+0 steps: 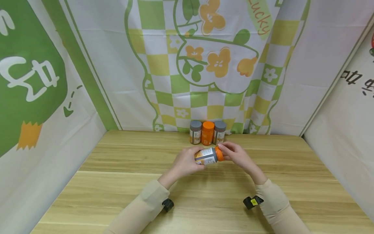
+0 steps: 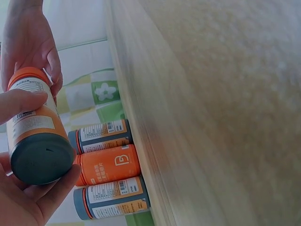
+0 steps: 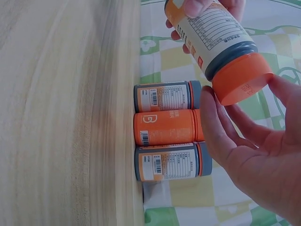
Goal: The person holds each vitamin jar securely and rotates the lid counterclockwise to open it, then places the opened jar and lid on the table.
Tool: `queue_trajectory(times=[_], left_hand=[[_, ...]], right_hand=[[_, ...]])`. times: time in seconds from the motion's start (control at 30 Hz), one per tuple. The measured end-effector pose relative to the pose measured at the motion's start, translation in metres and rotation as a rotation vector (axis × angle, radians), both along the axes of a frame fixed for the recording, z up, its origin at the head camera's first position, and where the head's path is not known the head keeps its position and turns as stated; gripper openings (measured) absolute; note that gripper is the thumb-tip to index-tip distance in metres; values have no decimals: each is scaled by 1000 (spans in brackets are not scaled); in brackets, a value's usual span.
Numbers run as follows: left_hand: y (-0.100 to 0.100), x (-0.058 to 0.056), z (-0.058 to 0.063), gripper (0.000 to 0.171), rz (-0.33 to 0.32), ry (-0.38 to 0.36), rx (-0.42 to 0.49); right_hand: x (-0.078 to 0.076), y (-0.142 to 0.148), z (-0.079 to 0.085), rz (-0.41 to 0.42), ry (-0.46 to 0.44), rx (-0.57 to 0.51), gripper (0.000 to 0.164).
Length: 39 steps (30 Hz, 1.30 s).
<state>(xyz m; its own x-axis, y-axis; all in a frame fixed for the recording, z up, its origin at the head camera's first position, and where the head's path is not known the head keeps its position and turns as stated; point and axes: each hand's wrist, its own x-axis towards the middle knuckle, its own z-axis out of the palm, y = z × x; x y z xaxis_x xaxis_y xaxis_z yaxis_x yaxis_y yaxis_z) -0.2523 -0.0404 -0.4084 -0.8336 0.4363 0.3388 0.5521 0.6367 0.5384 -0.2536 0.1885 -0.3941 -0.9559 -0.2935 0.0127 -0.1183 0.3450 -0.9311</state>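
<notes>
Left hand [image 1: 186, 161] wrapped round a tilted bottle [image 1: 206, 157], right hand [image 1: 239, 158] at its orange cap [image 1: 219, 153].
I see the left hand's thumb and fingers curled about the body, raised off the bench [image 1: 210, 208], while the right hand pinches the cap between thumb and fingers, at the end facing it. Just beyond both hands, an orange bottle [image 1: 207, 135] stands upright between two grey-lidded bottles [image 1: 195, 134], with a checked cloth [image 1: 198, 100] behind them.
</notes>
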Motion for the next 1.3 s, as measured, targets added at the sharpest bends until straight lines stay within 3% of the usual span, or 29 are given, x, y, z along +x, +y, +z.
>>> queue_trajectory(times=[0.27, 1.3], left_hand=[[0, 0, 0, 55, 0, -8, -6], [-3, 1, 1, 55, -31, -46, 5]], right_hand=[[1, 3, 2, 76, -52, 3, 55], [8, 13, 9, 223, 127, 58, 42]])
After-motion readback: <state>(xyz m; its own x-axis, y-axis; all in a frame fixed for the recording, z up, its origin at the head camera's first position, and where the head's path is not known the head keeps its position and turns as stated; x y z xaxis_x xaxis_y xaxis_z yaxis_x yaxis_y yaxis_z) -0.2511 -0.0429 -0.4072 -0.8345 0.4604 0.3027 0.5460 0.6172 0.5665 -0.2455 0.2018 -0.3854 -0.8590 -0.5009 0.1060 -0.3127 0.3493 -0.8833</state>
